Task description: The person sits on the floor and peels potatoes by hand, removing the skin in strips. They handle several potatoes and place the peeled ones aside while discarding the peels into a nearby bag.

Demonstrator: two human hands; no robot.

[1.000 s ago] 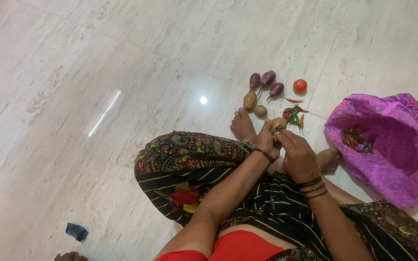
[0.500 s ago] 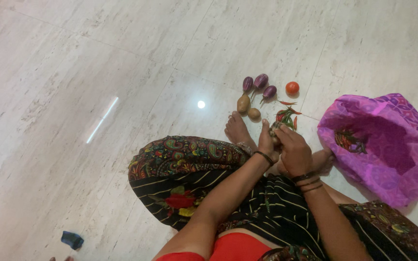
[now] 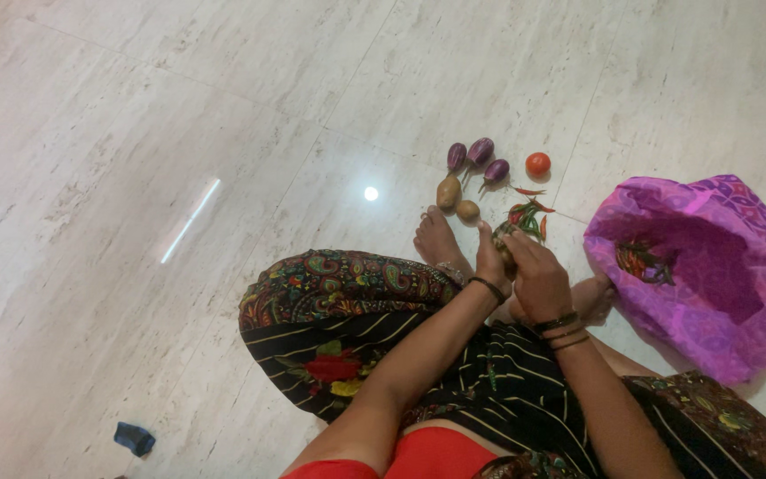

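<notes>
Both hands together, left hand (image 3: 490,260) and right hand (image 3: 538,279) clamped on a small potato (image 3: 506,244); I'd grip firm and turn it slowly over the floor (image 3: 223,133).

I see a pale marble floor (image 3: 135,133) filling the view, polished, with grey veining and thin tile joints running diagonally. A round lamp reflection (image 3: 370,192) shines near the middle, and a long streak of light (image 3: 190,222) lies to its left. A small blue object (image 3: 135,438) sits at the lower left.
</notes>
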